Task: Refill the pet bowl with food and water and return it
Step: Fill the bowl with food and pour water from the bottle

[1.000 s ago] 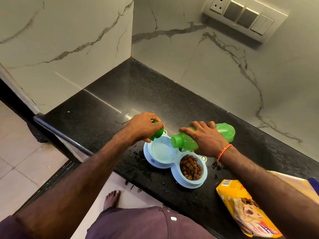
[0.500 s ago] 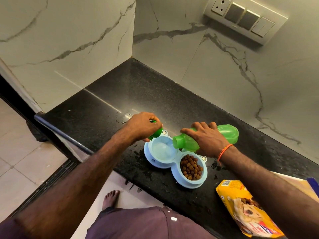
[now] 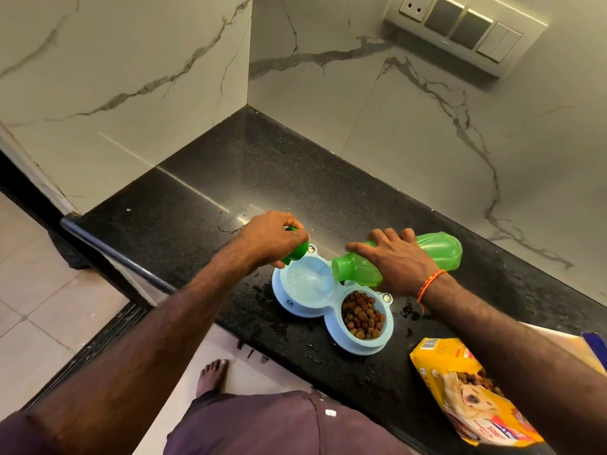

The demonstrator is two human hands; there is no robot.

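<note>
A light blue double pet bowl sits near the front edge of the black counter. Its left cup holds water, its right cup brown kibble. My right hand grips a green bottle, tipped almost flat with its open mouth over the water cup. My left hand holds the green cap just above the bowl's left rim.
An open yellow dog food bag lies at the counter's front right. Water drops and a few crumbs dot the counter around the bowl. Marble walls close the corner behind, with a switch panel high on the right. The tiled floor lies below left.
The bottle has tipped a little further, its base rising slightly. Both hands stay in almost the same place.
</note>
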